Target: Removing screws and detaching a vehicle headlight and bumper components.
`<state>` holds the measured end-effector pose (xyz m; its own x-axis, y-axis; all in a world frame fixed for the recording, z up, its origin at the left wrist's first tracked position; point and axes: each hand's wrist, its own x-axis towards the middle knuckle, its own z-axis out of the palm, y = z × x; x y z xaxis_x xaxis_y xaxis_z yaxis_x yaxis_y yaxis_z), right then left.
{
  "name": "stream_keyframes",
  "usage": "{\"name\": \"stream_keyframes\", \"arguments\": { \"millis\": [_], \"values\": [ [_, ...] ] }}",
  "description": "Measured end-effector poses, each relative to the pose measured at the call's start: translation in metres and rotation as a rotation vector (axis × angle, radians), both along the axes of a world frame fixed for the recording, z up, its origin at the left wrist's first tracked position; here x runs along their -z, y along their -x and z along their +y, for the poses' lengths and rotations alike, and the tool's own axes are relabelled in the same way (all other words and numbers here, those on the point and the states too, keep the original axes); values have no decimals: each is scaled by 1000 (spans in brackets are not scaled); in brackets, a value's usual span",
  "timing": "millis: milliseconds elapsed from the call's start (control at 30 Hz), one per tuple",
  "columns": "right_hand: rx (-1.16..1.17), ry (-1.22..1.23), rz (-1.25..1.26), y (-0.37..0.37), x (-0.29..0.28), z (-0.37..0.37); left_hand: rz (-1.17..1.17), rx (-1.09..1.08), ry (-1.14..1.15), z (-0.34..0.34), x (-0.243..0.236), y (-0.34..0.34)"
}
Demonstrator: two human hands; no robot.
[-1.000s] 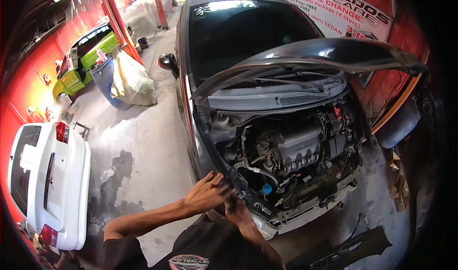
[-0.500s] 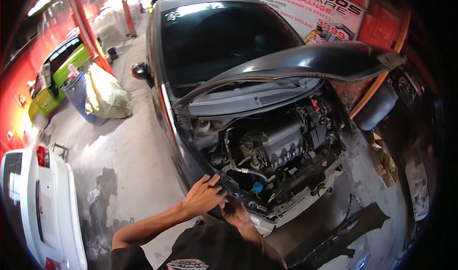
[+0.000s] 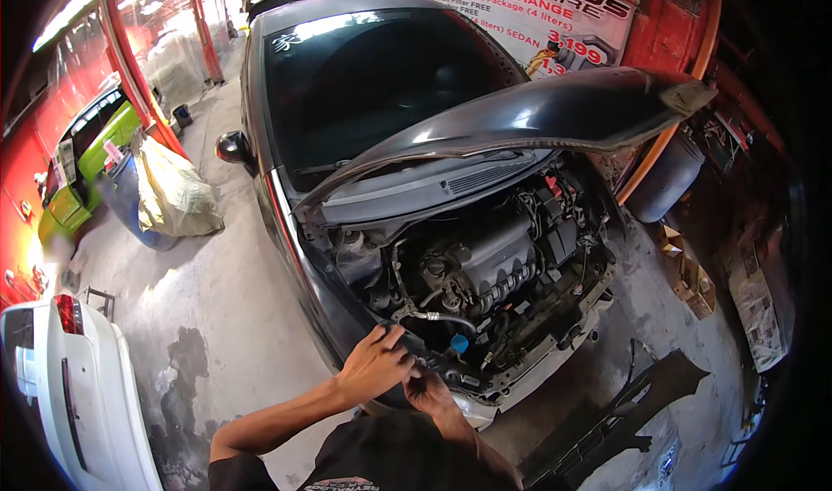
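A dark grey car [image 3: 286, 231] stands with its hood [image 3: 537, 114] raised and its front bumper off, so the engine [image 3: 485, 270] is bare. My left hand [image 3: 377, 365] curls over the dark edge at the car's front corner [image 3: 347, 326], fingers bent around it. Just below and to the right, my right hand [image 3: 431, 394] presses against the same corner under the radiator support [image 3: 555, 352]. Its fingers are tucked into the dark gap and partly hidden. A blue cap [image 3: 458, 344] sits a short way right of both hands.
A detached black bumper cover [image 3: 607, 422] lies on the concrete floor at the lower right. A white car [image 3: 61, 387] stands at the left, a green car [image 3: 82, 162] farther back. A covered bundle on a blue drum [image 3: 173, 192] sits by a red post; boxes [image 3: 685, 274] line the right wall.
The view has swung so the car sits more to the left and nearer. Both hands stay at the same front corner, the left hand's fingers a little more curled over the edge.
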<state>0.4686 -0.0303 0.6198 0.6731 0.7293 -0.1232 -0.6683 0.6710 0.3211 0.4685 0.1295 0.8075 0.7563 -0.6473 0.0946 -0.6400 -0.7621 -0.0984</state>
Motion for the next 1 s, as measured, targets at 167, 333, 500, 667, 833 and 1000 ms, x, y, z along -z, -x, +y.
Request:
{"name": "stream_keyframes", "arguments": {
  "millis": [167, 333, 500, 667, 833, 1000],
  "values": [
    [-41, -27, 192, -11, 9, -3, 256, -268, 134, -17, 14, 2],
    [-37, 366, 149, 3, -5, -7, 122, 89, 62, -5, -31, -12],
    [-103, 330, 133, 0, 6, -7, -46, 336, -57, -9, -27, -23],
    [-57, 433, 166, 5, 9, -4, -139, 502, -143, -7, -17, -31],
    [-86, 55, 186, -5, 17, -2, -88, 261, -13, -14, 21, -14],
    [-44, 275, 193, 2, 23, 8, 134, -82, 28, -18, 15, -8]
  ]
}}
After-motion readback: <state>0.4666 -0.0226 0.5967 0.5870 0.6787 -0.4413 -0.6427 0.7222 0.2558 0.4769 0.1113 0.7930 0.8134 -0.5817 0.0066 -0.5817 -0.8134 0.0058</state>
